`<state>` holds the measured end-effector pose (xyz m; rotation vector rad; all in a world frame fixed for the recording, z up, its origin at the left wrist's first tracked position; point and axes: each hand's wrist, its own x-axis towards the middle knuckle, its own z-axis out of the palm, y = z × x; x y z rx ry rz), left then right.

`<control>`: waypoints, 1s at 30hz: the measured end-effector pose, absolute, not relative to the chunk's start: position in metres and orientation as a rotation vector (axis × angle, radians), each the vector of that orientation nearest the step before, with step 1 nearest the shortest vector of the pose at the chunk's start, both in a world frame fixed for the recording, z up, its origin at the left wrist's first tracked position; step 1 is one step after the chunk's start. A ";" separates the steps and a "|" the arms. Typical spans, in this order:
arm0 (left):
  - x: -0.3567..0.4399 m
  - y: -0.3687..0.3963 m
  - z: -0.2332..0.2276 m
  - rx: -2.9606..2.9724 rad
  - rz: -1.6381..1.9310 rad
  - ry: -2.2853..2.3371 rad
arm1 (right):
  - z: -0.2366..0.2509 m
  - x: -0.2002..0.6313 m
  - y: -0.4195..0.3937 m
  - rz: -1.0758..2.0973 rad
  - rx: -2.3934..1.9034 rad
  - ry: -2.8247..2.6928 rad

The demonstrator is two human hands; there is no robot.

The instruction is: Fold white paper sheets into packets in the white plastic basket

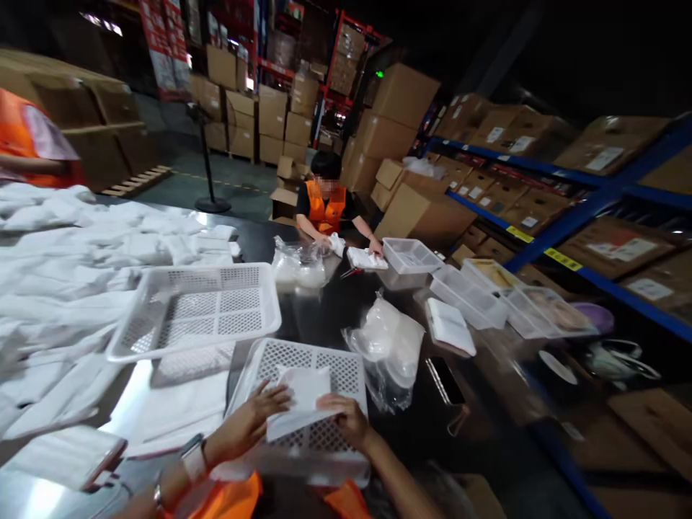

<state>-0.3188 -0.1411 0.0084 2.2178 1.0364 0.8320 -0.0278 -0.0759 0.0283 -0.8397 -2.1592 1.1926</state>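
Observation:
A flat white folded sheet (305, 389), cloth or paper I cannot tell, lies on a white perforated plastic basket (346, 364) that appears upturned. My left hand (264, 412) rests at the sheet's left side, fingers stretched out. At its right edge, my right hand (349, 419) pinches the sheet between thumb and fingers. Just beyond, to the right, sits a clear plastic bag of white items (392, 335). Another white basket (197, 310) stands upright to the left, near flat white pieces (181, 411).
Many white bundles (102, 249) cover the table's left side. Right of the bag lie a phone (446, 380), a stack of white sheets (450, 328) and clear bins (470, 295). Across the table sits a person in an orange vest (326, 205). Boxes on shelving (535, 187) line the right.

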 end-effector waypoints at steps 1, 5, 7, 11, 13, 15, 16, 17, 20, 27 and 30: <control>-0.314 -0.147 0.005 2.163 0.954 1.119 | 0.025 -0.030 -0.080 1.147 -0.900 -2.052; -0.286 -0.164 -0.001 1.904 1.287 1.353 | 0.008 -0.045 -0.092 0.889 -1.131 -1.730; -0.273 -0.167 0.002 1.741 1.341 1.449 | 0.001 -0.052 -0.094 0.794 -1.256 -1.596; -0.259 -0.162 0.010 1.463 1.438 1.612 | -0.004 -0.060 -0.097 0.602 -1.451 -1.481; -0.258 -0.157 0.012 1.393 1.461 1.663 | -0.003 -0.062 -0.099 0.486 -1.505 -1.464; -0.258 -0.153 0.011 1.347 1.467 1.695 | -0.003 -0.064 -0.101 0.442 -1.511 -1.480; -0.258 -0.152 0.011 1.331 1.466 1.702 | -0.003 -0.065 -0.101 0.436 -1.507 -1.493; -0.258 -0.151 0.010 1.320 1.465 1.706 | -0.003 -0.066 -0.102 0.434 -1.503 -1.506; -0.260 -0.149 0.006 1.303 1.451 1.768 | -0.003 -0.068 -0.101 0.430 -1.499 -1.525; -0.263 -0.149 0.000 1.351 1.376 1.891 | -0.003 -0.070 -0.096 0.427 -1.504 -1.601; -0.266 -0.149 -0.002 1.447 1.300 1.904 | -0.001 -0.070 -0.095 0.423 -1.521 -1.612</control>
